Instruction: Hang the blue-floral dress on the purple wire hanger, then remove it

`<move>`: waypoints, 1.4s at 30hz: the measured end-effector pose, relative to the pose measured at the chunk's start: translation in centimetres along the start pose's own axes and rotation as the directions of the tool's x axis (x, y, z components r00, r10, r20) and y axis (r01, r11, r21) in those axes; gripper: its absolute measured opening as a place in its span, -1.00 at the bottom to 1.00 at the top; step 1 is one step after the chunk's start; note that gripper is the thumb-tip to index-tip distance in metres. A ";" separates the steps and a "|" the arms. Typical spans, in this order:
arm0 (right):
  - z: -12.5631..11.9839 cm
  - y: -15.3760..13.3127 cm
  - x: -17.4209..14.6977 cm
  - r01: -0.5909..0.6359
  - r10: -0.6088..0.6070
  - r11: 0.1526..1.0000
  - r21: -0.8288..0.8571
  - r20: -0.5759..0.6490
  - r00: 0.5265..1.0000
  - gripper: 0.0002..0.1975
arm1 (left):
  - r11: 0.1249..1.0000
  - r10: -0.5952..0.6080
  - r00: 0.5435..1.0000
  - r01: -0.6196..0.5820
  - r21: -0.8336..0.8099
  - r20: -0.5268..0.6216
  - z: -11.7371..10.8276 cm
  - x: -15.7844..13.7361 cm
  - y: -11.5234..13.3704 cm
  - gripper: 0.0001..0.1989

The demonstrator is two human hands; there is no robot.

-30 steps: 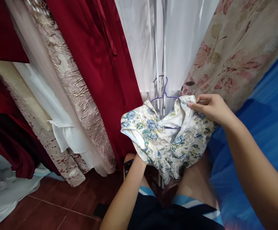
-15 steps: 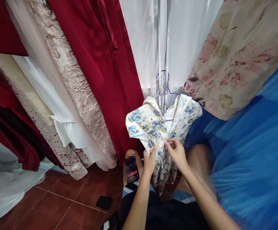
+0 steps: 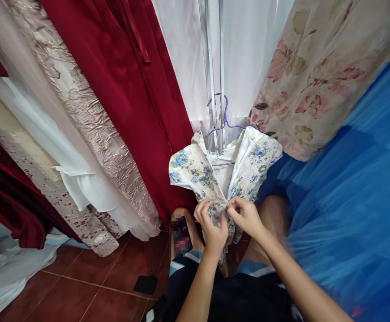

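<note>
A white dress with blue and yellow flowers [image 3: 195, 171] hangs in front of me on a purple hanger [image 3: 226, 117]. Its neckline lies open in a V. My left hand [image 3: 213, 227] grips the cloth at the waist, fingers curled over the front and thumb beneath. Right beside it, my right hand [image 3: 246, 215] pinches the front edge at the bottom of the V. The fingertips of both hands nearly meet there. Whatever small part lies between them is hidden by the fingers. Below the hands the skirt hangs down bunched between my knees.
Long gowns hang all around: dark red [image 3: 127, 85], white [image 3: 181, 53], pink floral [image 3: 302, 89], and blue tulle [image 3: 342, 210] close on the right. A phone [image 3: 182, 237] rests on my left thigh. A dark flat object [image 3: 145, 284] lies on the tiled floor [image 3: 77, 295].
My left hand has turned and its fingers now curl over the cloth front, closer to my right hand. The dress's neckline has spread wider. The view has shifted slightly.
</note>
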State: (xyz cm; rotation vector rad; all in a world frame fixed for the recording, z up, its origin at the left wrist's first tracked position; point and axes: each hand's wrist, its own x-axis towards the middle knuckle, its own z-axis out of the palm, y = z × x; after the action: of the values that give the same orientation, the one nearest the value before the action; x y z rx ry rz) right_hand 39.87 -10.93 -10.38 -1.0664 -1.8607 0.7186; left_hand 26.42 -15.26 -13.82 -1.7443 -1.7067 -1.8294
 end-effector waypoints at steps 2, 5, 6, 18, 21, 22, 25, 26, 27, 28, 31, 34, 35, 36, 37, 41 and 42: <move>-1.3 -0.8 0.2 0.116 -0.108 0.990 -0.077 0.090 0.990 -0.93 | 0.999 -0.005 0.998 0.007 -0.039 0.066 0.7 -0.3 0.8 -0.70; -3.3 -1.7 1.1 0.270 -0.226 0.944 -0.189 0.227 0.947 -0.91 | 0.990 -0.038 0.982 0.062 -0.125 0.187 1.3 0.2 1.0 -0.93; -4.0 -1.9 1.6 0.299 -0.243 0.929 -0.218 0.249 0.937 -0.89 | 0.988 -0.033 0.976 0.064 -0.140 0.216 1.2 0.4 0.8 -0.93; -10.3 -6.3 14.4 0.333 -0.421 0.790 -0.514 -0.061 0.905 -0.86 | 0.952 0.138 0.750 -0.280 0.122 0.647 -2.5 4.0 1.2 -0.83; -9.9 -7.1 16.0 0.323 -0.428 0.804 -0.500 -0.108 0.897 -0.89 | 0.877 0.147 0.619 -0.442 0.188 0.771 -3.0 5.2 1.5 -0.82; -9.7 -7.3 16.1 0.312 -0.420 0.817 -0.486 -0.130 0.898 -0.90 | 0.848 0.137 0.565 -0.491 0.199 0.814 -3.2 5.5 1.6 -0.81; -9.2 -7.8 15.9 0.281 -0.392 0.863 -0.419 -0.207 0.896 -0.92 | 0.792 0.097 0.411 -0.583 0.179 0.907 -3.4 6.4 1.6 -0.75; -9.1 -8.0 15.7 0.282 -0.388 0.879 -0.385 -0.234 0.891 -0.92 | 0.794 0.102 0.368 -0.590 0.147 0.924 -3.4 6.9 1.7 -0.76; -9.0 -8.2 15.4 0.285 -0.381 0.897 -0.338 -0.266 0.885 -0.91 | 0.810 0.123 0.335 -0.578 0.101 0.934 -3.5 7.5 1.8 -0.79; -8.9 -8.5 15.1 0.286 -0.363 0.920 -0.269 -0.301 0.882 -0.90 | 0.837 0.156 0.329 -0.544 0.052 0.931 -3.5 8.3 2.0 -0.82; -8.7 -9.1 14.1 0.223 -0.181 0.972 0.079 -0.358 0.916 -0.86 | 0.930 0.263 0.558 -0.364 -0.052 0.788 -3.2 11.9 3.3 -0.84; -8.4 -9.4 13.1 0.071 0.063 0.900 0.430 -0.290 0.955 -0.87 | 0.939 0.343 0.840 -0.317 -0.134 0.420 -2.3 16.6 5.2 -0.70; -8.3 -9.4 12.8 0.026 0.125 0.856 0.516 -0.256 0.959 -0.89 | 0.923 0.385 0.854 -0.356 -0.147 0.351 -1.9 18.1 5.8 -0.65; -8.2 -9.3 12.6 -0.013 0.174 0.809 0.588 -0.217 0.960 -0.90 | 0.902 0.432 0.837 -0.404 -0.153 0.335 -1.3 19.5 6.3 -0.63; -8.1 -9.2 12.4 -0.050 0.212 0.762 0.646 -0.175 0.962 -0.92 | 0.879 0.475 0.807 -0.452 -0.151 0.351 -0.7 20.6 6.7 -0.66; -7.5 -8.4 12.2 -0.158 0.306 0.637 0.755 -0.059 0.950 -0.95 | 0.830 0.539 0.722 -0.542 -0.130 0.433 1.4 23.0 7.2 -0.85; -7.3 -8.2 12.2 -0.174 0.317 0.624 0.762 -0.042 0.948 -0.92 | 0.830 0.542 0.731 -0.543 -0.127 0.415 1.7 23.2 7.2 -0.86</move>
State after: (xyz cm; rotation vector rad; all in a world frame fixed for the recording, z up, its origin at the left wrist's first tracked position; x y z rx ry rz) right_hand 39.77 -3.55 4.29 -0.7802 -1.0604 1.3673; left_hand 24.54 -3.21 7.20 -2.4559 -1.0808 -1.2347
